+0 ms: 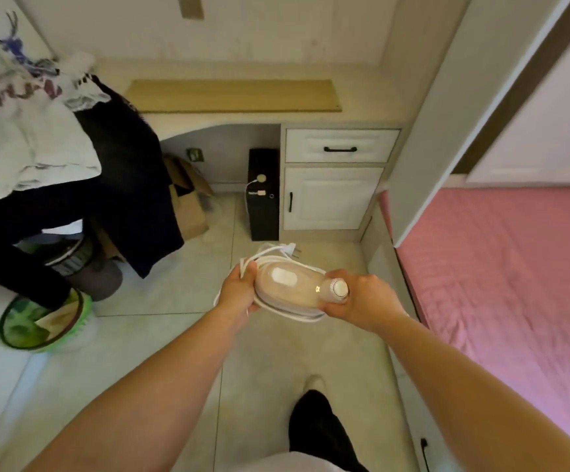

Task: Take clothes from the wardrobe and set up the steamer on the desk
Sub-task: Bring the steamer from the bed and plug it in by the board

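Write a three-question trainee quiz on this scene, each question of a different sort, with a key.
1. True or false: the steamer already rests on the desk.
2. Which hand also holds the white cord? A) left hand B) right hand C) neither
3. Fill in: the clothes lie in a pile at the desk's ____ end.

Key: 1. false, both hands hold it above the floor. 2. A. 3. left.
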